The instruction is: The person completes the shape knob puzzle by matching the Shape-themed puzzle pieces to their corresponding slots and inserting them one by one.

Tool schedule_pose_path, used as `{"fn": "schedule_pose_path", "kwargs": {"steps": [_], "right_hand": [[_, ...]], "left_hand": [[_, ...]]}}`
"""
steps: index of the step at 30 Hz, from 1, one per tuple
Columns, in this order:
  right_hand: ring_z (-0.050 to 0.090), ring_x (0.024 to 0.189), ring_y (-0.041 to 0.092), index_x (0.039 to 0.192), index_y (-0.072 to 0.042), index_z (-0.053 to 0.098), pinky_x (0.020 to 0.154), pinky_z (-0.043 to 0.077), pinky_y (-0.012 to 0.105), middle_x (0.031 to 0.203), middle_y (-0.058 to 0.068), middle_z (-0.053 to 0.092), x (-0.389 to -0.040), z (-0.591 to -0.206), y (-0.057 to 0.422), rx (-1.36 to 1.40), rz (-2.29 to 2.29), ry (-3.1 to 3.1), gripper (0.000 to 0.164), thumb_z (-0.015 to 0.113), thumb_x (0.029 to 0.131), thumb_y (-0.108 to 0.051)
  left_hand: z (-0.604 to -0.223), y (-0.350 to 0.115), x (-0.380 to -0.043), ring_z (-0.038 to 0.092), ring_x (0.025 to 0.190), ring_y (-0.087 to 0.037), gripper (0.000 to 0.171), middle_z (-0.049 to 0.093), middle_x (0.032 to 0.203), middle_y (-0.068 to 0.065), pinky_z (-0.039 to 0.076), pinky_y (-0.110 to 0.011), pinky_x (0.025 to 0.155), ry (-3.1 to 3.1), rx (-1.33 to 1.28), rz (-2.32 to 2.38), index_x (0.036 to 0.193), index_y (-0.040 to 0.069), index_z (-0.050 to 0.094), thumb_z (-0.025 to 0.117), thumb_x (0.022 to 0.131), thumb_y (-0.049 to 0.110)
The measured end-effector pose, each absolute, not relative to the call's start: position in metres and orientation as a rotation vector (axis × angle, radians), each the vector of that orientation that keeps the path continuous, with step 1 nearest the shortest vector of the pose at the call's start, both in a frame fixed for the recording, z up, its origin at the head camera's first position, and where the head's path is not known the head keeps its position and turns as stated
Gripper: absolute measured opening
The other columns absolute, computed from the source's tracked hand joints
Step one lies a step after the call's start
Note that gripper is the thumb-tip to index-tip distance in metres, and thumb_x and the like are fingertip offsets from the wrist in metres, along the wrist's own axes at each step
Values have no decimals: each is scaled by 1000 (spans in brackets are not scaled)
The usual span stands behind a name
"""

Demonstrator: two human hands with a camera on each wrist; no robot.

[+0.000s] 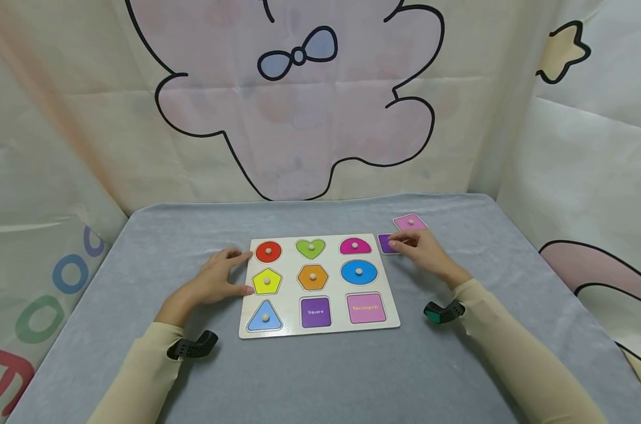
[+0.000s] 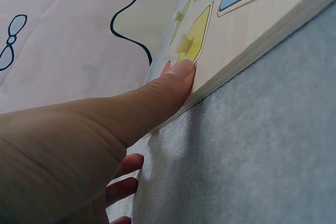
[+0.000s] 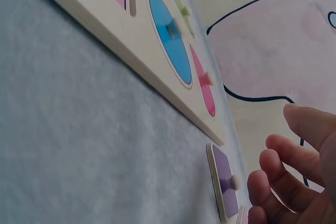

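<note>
A white wooden puzzle board (image 1: 288, 288) with knobbed shapes lies on the table. My left hand (image 1: 214, 280) is at its left edge, the thumb (image 2: 168, 87) resting on the board beside the yellow pentagon (image 2: 194, 35); other fingers stay off the board. At the board's upper right corner lies a purple square piece (image 3: 224, 182) with a round knob. My right hand (image 1: 423, 253) hovers over it. In the right wrist view its thumb and bent fingers stand apart from each other, close to the knob and holding nothing. A pink rectangular piece (image 1: 410, 222) lies behind.
The board's front row has a blue triangle (image 1: 265, 318), then the recesses labelled Square (image 1: 315, 312) and Rectangular (image 1: 366, 307), without pieces. Red circle, green heart, magenta semicircle, orange hexagon and blue oval (image 1: 359, 272) fill the others. A grey cloth (image 1: 309, 377) covers the table; printed curtains surround it.
</note>
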State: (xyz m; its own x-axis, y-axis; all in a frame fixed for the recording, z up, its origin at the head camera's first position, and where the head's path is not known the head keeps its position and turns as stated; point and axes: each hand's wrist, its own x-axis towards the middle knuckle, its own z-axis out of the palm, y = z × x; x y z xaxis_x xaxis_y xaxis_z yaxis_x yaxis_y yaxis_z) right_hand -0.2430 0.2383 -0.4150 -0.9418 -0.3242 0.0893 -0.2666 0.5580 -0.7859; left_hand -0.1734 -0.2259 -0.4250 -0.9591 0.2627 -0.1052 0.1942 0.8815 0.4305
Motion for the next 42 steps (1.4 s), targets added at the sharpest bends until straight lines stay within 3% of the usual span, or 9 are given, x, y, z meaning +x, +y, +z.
{"fn": "schedule_pose_path", "kwargs": {"steps": [11,30,42], "right_hand": [[58,79,12,112,0,69,67,48,17,104,19,69,-258,-419,249,-445,-1252,2767,31,66,92,-24],[48,76,11,109,7,69,65,40,16,90,18,62,-274,-429,247,-544,-1149,2807,26,70,87,-8],[48,69,7,96,7,71,61,40,16,80,16,62,-278,-430,246,-539,-1135,2843,15,70,86,-5]], "left_hand": [[-423,-225,-172,35,132,-39,89,38,147,-19,33,-64,107,2889,341,643,149,19,38,78,76,49],[-424,-225,-172,36,131,-39,88,39,147,-18,34,-64,106,2896,354,644,149,18,39,77,76,49],[-426,-227,-173,36,132,-38,88,38,147,-17,32,-64,107,2892,326,646,149,20,39,77,75,50]]}}
